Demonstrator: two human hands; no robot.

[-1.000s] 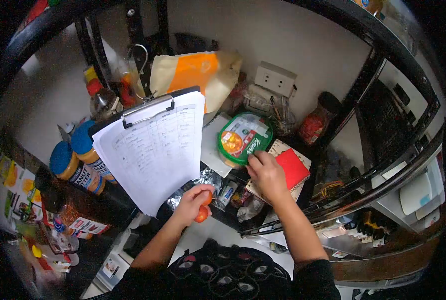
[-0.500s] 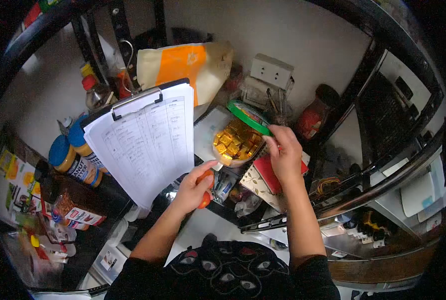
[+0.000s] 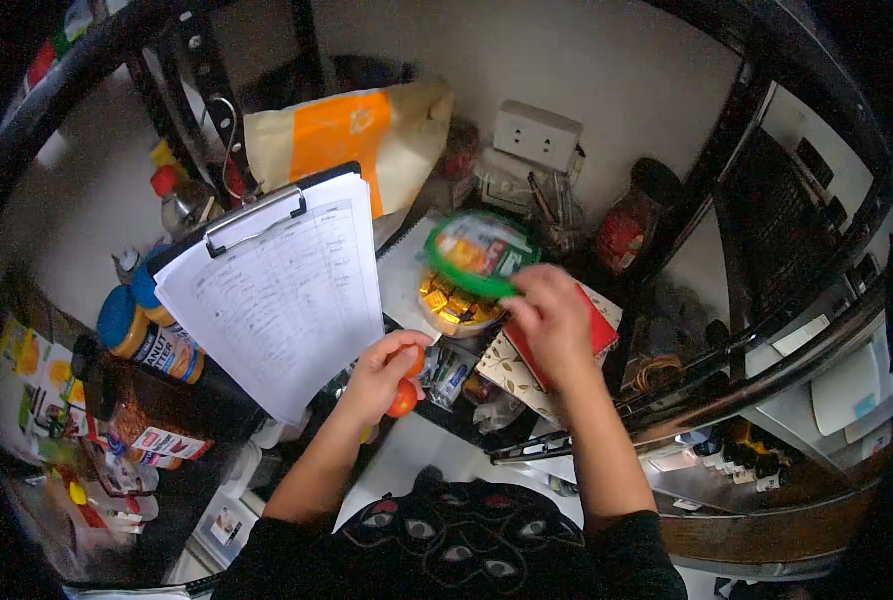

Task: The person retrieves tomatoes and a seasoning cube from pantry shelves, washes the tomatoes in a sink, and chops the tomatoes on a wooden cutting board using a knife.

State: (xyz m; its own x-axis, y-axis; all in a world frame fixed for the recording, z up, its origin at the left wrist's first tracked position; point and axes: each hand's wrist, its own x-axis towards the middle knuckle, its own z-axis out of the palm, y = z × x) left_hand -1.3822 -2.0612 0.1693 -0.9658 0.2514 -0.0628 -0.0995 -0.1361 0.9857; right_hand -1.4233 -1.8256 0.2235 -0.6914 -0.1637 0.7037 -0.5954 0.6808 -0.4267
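My right hand pinches the edge of a green-rimmed lid with a printed label. The lid tilts over a round clear tub and hides its rear part. Gold-wrapped cubes show at the tub's front. My left hand is closed around small red tomatoes, partly hidden by the fingers. A clipboard with handwritten sheets stands tilted just left of that hand. Beside my right hand lie a red notebook and a leaf-patterned notebook.
Peanut butter jars and a jar of red flakes stand on the left. Behind are a cream-and-orange pouch and a white power outlet. A dark-lidded jar is at right, near a black curved rail.
My right hand has drawn the lid left and forward, so it covers more of the cubes and its label faces up. My left hand keeps the tomatoes, which show more clearly.
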